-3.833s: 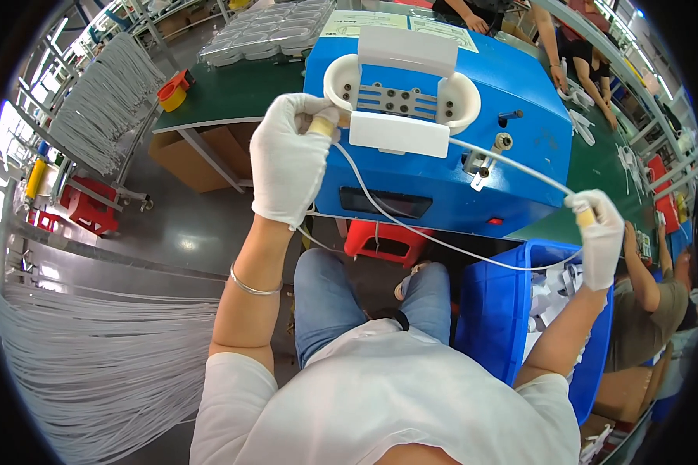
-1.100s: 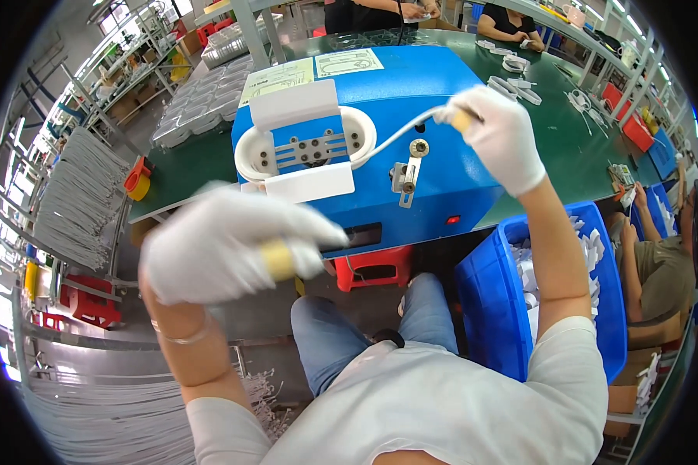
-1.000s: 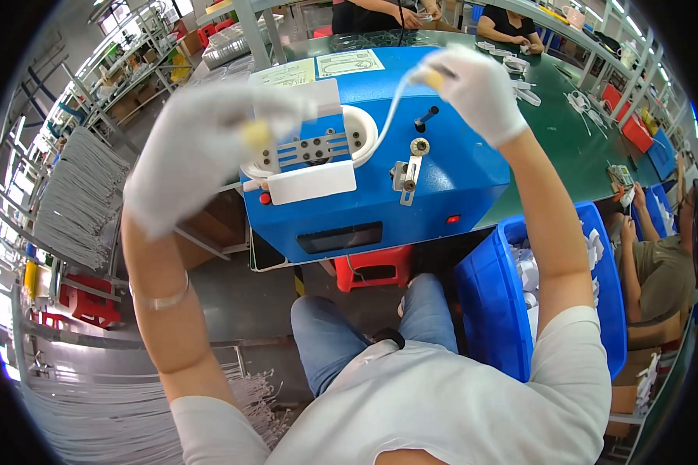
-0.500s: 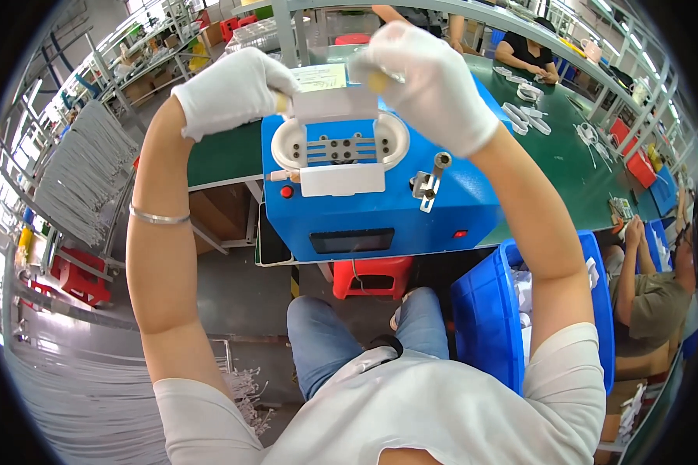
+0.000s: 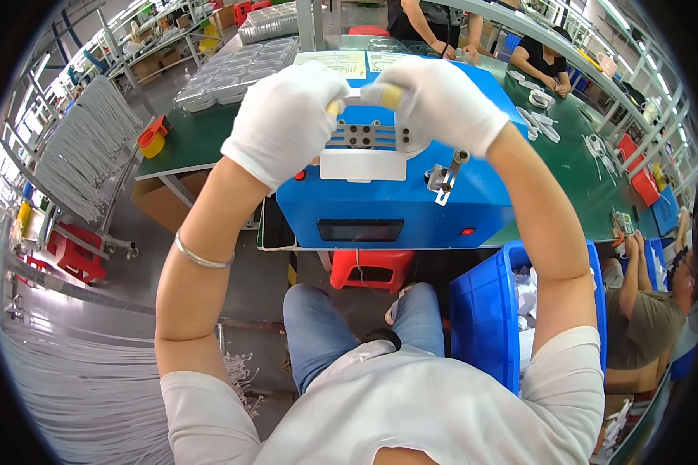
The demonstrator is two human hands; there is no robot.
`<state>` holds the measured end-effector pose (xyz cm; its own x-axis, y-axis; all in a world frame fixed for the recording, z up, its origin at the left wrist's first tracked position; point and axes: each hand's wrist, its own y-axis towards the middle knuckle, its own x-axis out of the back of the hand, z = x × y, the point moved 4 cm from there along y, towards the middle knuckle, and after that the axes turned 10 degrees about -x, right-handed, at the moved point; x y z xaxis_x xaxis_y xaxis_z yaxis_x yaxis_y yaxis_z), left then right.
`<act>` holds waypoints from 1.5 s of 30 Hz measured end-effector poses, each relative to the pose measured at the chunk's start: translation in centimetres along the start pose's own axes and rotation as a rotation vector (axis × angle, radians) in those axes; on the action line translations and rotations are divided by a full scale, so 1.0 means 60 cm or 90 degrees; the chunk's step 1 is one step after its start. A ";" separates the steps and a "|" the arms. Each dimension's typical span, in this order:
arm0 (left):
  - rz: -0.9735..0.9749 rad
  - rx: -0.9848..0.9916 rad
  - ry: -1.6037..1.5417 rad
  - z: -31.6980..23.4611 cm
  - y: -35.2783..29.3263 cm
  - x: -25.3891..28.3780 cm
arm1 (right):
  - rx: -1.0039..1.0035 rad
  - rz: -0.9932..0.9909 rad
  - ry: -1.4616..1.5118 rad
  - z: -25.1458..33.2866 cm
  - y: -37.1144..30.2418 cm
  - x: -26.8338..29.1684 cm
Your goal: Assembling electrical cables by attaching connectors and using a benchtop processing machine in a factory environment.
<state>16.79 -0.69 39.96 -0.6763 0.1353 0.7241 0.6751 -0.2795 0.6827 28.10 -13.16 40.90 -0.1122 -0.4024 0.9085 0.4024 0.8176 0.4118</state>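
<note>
Both my hands wear white gloves with yellow on the fingertips and hover over the top of a blue machine (image 5: pixel 434 209). My left hand (image 5: pixel 293 116) is curled in at the left of the slotted metal bars (image 5: pixel 364 138). My right hand (image 5: pixel 442 102) bends its fingers inward at their upper right. Between the fingers a narrow bit of white shows, but what they pinch is hidden. A white flat plate (image 5: pixel 363 166) lies in front of the bars. At the right, a rounded white holder (image 5: pixel 415 143) is partly covered. A metal bracket with a knob (image 5: pixel 447 178) stands further right.
Clear plastic trays (image 5: pixel 236 74) and a red-yellow tape dispenser (image 5: pixel 154 138) lie on the green table at left. A blue bin (image 5: pixel 485 310) with white pieces stands by my right arm. White cables (image 5: pixel 77 387) hang at left. Co-workers sit at the far side and right.
My left hand has moved right and down, closer to my right hand, uncovering the clear trays. The white flat piece that showed between my hands is now mostly hidden.
</note>
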 end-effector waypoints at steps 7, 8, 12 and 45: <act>-0.118 -0.088 0.092 -0.003 -0.001 -0.005 | -0.164 0.003 0.508 -0.054 0.004 -0.052; -0.149 -0.128 0.132 -0.006 -0.001 -0.001 | -0.162 0.005 0.509 -0.041 0.004 -0.052; -0.191 -0.030 0.151 0.007 0.000 0.000 | -0.072 0.008 0.465 0.003 -0.001 -0.023; -0.396 0.380 -0.354 0.041 -0.135 -0.054 | -0.161 0.114 0.677 -0.046 -0.024 -0.019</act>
<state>14.21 3.45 32.31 -0.8266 0.5591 0.0643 0.3912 0.4887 0.7798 30.14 -15.01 39.07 0.7548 -0.5344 0.3805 0.5224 0.8404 0.1441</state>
